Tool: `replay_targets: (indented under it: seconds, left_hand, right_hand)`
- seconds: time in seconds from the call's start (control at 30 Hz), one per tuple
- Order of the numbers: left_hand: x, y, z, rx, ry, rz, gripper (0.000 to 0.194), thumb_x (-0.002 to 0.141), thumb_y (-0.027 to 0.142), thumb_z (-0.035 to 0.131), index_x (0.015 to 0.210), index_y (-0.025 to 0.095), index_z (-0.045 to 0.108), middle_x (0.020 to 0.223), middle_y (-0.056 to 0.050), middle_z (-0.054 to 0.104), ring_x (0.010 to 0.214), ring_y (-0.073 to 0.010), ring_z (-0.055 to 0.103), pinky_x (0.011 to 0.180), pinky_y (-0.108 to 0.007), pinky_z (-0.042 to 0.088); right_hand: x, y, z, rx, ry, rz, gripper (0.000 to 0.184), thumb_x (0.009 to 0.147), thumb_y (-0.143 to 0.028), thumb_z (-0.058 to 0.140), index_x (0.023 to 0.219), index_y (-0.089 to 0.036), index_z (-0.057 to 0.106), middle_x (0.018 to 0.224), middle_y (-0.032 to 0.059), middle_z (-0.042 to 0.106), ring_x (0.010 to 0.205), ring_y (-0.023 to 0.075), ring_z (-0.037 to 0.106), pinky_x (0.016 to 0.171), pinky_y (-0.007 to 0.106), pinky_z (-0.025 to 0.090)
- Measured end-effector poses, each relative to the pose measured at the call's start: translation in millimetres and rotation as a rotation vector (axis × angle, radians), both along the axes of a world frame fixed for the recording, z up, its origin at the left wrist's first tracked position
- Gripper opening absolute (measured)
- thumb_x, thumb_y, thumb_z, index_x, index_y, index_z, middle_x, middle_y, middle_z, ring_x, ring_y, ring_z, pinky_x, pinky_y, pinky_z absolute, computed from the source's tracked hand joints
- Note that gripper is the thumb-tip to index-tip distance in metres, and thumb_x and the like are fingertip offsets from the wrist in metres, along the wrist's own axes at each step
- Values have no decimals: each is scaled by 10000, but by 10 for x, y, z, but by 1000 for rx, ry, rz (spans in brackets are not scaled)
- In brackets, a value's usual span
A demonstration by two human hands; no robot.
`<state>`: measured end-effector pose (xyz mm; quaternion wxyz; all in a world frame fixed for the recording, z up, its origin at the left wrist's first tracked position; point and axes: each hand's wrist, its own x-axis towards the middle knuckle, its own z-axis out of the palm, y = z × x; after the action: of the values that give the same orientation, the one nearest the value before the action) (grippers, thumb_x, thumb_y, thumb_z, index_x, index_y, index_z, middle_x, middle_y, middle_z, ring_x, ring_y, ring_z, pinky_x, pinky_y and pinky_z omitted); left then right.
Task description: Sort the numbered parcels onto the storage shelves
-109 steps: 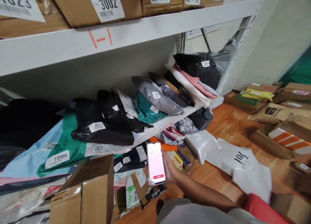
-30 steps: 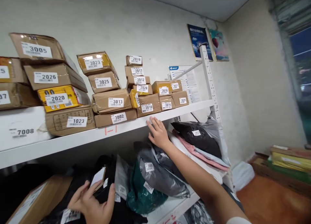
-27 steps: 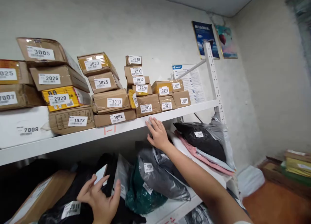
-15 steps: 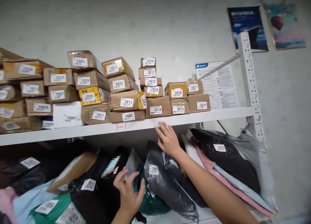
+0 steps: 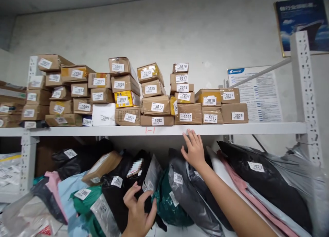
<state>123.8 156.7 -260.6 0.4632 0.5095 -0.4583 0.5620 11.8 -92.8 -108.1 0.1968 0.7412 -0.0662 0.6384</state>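
Observation:
My right hand [image 5: 194,150] reaches up with its fingers spread, the fingertips at the front edge of the white shelf [image 5: 269,128], just below the carton labelled 3010 [image 5: 189,110]. It holds nothing. Lower down, my left hand [image 5: 140,209] is raised with bent fingers apart and nothing between them. It is in front of a black bag [image 5: 115,202] and close to a dark green plastic parcel [image 5: 167,196]. Behind my right wrist lies a grey plastic parcel [image 5: 190,199] labelled 3009. Cartons labelled 3015 [image 5: 212,113] and 3029 [image 5: 234,110] sit right of 3010.
Stacked cartons [image 5: 125,82] line the upper shelf to the left. Soft parcels crowd the lower level, among them a black one [image 5: 277,192] labelled 3023. A perforated white post [image 5: 299,75] stands at the right, another post [image 5: 27,161] at the left. A printed sheet [image 5: 259,93] leans behind the shelf.
The view has swung left, so the shelf contents appear further right and the left post shows. Both hands keep nearly the same poses, the right still at the shelf edge.

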Motion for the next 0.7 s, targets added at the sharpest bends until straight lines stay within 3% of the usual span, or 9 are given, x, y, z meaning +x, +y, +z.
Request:
replay_targets:
  seconds: [0.17,0.27,0.37,0.47,0.6,0.7]
  left_hand:
    - [246,406,5,-7,-15,-46,359,696,84,712,1014,209,601,1166,-118,344,1206,-313,427,980,-594,471]
    - [460,763,57,-31,-53,-82,290,719,91,691,975,206,620,1133,-115,374,1203,-321,445,943,-569,493]
    - [760,1207,100,-36,-80,-105,262,726,88,686,951,213,636,1109,-106,390,1193,-313,450,935,-545,502]
    - [1141,1670,85,-27,-122,-102,317,689,75,721,959,215,633,1115,-102,371,1131,-278,456,941,-546,509]
    - [1681,2115,-69,-12,-102,-85,351,675,88,743,970,231,617,1125,-105,361,1123,-308,479,872,-576,532]
    - [2033,2266,-308,8,-22,-64,292,715,112,716,958,242,621,1138,-115,390,1098,-327,515,825,-598,531]
  right_hand:
    - [158,392,75,86,-135,-21,480,829,-226,553,1303,-152,519,1442,147,483,1387,300,353,1159,553,216]
    - [373,728,154,5,-102,4,457,835,-215,547,1288,-159,526,1404,140,523,1320,274,443,1139,510,285]
    - [697,1072,174,-67,-22,-41,519,829,-193,539,1344,-157,492,1446,131,484,1348,279,409,1114,477,336]
    - [1033,1358,128,2,-4,-141,581,805,-169,539,1381,-144,466,1484,129,439,1383,297,356,1118,473,331]
    - [1316,1610,77,107,-87,-228,588,790,-167,542,1370,-101,468,1489,173,417,1374,330,358,1115,506,316]
    - [1404,1729,87,144,-115,-267,568,792,-161,536,1351,-79,478,1468,200,434,1352,345,383,1105,528,312]
